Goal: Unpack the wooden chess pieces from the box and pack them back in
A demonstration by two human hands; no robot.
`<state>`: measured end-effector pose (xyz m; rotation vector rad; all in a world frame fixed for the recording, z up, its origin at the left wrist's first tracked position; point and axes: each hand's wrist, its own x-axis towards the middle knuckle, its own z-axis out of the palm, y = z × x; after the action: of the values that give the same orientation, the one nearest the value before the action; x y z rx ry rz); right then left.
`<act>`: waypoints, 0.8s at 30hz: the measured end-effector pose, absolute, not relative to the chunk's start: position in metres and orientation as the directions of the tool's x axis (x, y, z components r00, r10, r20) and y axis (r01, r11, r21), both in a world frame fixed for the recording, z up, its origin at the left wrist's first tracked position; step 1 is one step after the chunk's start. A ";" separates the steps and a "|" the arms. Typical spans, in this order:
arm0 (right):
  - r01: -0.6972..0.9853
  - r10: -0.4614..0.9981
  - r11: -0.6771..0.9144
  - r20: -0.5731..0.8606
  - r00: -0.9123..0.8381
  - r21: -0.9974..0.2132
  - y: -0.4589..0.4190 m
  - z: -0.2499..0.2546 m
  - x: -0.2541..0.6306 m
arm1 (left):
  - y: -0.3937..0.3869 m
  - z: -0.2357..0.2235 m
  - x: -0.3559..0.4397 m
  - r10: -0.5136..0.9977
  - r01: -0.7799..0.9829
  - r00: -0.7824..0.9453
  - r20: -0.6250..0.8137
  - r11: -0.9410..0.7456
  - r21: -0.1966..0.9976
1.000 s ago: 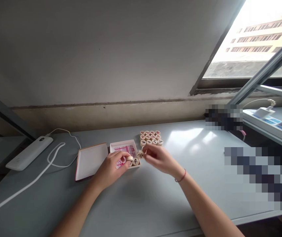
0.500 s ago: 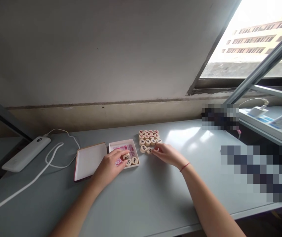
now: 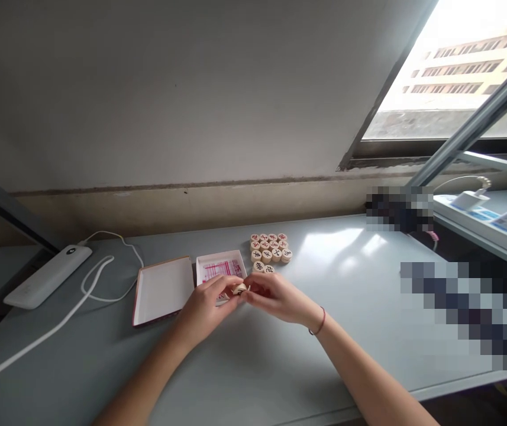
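Note:
My left hand (image 3: 206,306) and my right hand (image 3: 275,297) meet over the near right corner of a small open white box (image 3: 219,267) with red-printed paper inside. Both hands pinch a round wooden chess piece (image 3: 239,289) between their fingertips. Just behind my right hand, several round wooden pieces (image 3: 271,248) with red and black characters lie in tidy rows on the grey table (image 3: 257,355), with two more pieces (image 3: 263,268) in a row nearer to me.
The box lid (image 3: 162,290) lies open-side up left of the box. A white power bank (image 3: 47,275) with a looping white cable (image 3: 102,278) sits at the far left. A wall and window run behind the table; white devices lie on a shelf (image 3: 484,213) at right.
My right hand set a piece down by the rows half a second ago, then came back left to the box corner. My left hand lifted a piece from the box; both now pinch it.

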<state>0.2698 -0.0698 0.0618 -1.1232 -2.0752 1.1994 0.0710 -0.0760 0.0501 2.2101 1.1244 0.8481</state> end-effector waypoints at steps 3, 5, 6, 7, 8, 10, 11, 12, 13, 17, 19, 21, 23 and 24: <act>0.398 0.894 0.198 -0.002 -0.448 -0.896 -0.063 0.060 0.281 | -0.076 0.050 0.070 0.844 0.525 0.460 0.274 -0.508 0.683; 0.390 0.943 0.119 -0.019 -0.333 -0.913 -0.058 0.061 0.291 | -0.076 0.050 0.069 0.847 0.544 0.464 0.260 -0.504 0.671; 0.393 0.959 0.077 -0.039 -0.280 -0.916 -0.056 0.062 0.296 | -0.075 0.050 0.069 0.847 0.554 0.468 0.253 -0.504 0.663; 0.405 0.970 0.035 -0.067 -0.235 -0.914 -0.053 0.062 0.300 | -0.075 0.050 0.069 0.846 0.561 0.472 0.247 -0.505 0.656; 0.425 0.976 -0.007 -0.100 -0.196 -0.905 -0.051 0.062 0.304 | -0.075 0.050 0.069 0.846 0.567 0.476 0.241 -0.505 0.650; 0.478 0.975 -0.077 -0.165 -0.145 -0.875 -0.048 0.060 0.309 | -0.075 0.050 0.069 0.846 0.577 0.481 0.230 -0.502 0.644; 0.505 0.972 -0.101 -0.192 -0.132 -0.857 -0.046 0.058 0.312 | -0.075 0.049 0.069 0.846 0.579 0.481 0.230 -0.503 0.642; 0.529 0.969 -0.116 -0.213 -0.125 -0.841 -0.045 0.055 0.313 | -0.075 0.049 0.068 0.846 0.580 0.480 0.234 -0.506 0.638; 0.548 0.966 -0.126 -0.228 -0.122 -0.827 -0.043 0.051 0.315 | -0.075 0.049 0.068 0.843 0.580 0.480 0.242 -0.512 0.633; 0.580 0.949 -0.159 -0.286 -0.135 -0.799 -0.037 0.036 0.319 | -0.075 0.049 0.067 0.834 0.580 0.484 0.265 -0.532 0.617; 0.581 0.946 -0.160 -0.292 -0.141 -0.798 -0.035 0.031 0.320 | -0.075 0.049 0.067 0.834 0.581 0.485 0.263 -0.532 0.615; 0.595 0.950 -0.148 -0.281 -0.136 -0.790 -0.033 0.028 0.322 | -0.074 0.050 0.067 0.831 0.581 0.489 0.263 -0.536 0.613; 0.619 0.951 -0.143 -0.281 -0.130 -0.772 -0.033 0.027 0.323 | -0.074 0.051 0.066 0.828 0.578 0.496 0.262 -0.540 0.611; 0.630 0.949 -0.142 -0.285 -0.132 -0.763 -0.034 0.028 0.324 | -0.074 0.051 0.066 0.826 0.576 0.501 0.260 -0.542 0.612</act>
<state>0.3241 -0.0339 0.0279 -1.7707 -1.7590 1.1694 0.0661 -0.0742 0.0513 2.2973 1.1538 0.7468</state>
